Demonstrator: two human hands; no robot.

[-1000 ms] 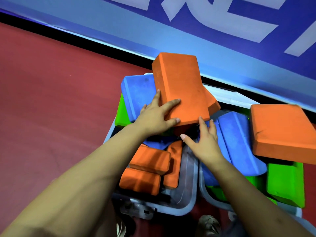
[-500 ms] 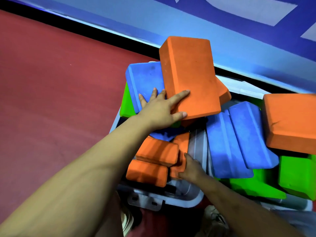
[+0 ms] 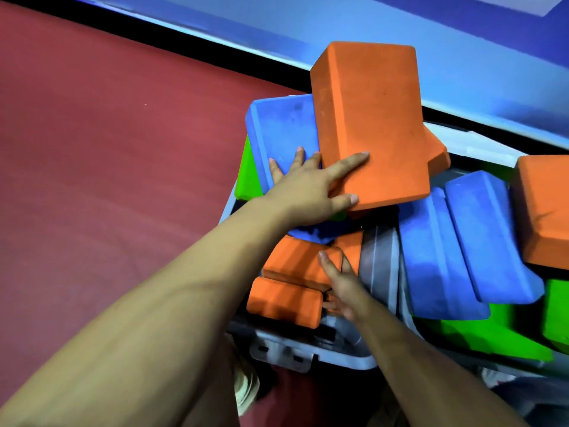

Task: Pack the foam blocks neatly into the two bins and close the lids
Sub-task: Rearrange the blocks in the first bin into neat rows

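While the left hand (image 3: 311,192) props up the big orange block (image 3: 369,124), its forefinger laid flat on the top face and its thumb against the near edge, the other fingers spread straight on the blue block (image 3: 283,134) beside it. It grips nothing; it braces. The right hand (image 3: 341,288) reaches down into the left bin (image 3: 338,352), thumb on a small orange block (image 3: 295,263) and fingers tucked into the gap beside a second small orange block (image 3: 283,300); whether those fingers actually pinch anything I cannot tell.

To do this step well, I judge the right hand should square the low blocks flat against the bin wall and floor first, so the pile above has a level seat. The raised orange block is best kept tilted clear until that space is ready, then lowered flat, not wedged. Foam gives, so pressing it crooked will likely leave the lid unable to shut. The right bin (image 3: 403,272) is likewise heaped with blue blocks (image 3: 462,257) and green blocks (image 3: 492,334), with another orange block (image 3: 545,211) on top.

Against half a second ago, the left hand's hold looks unchanged, while the right hand's thumb has climbed onto the upper small block.
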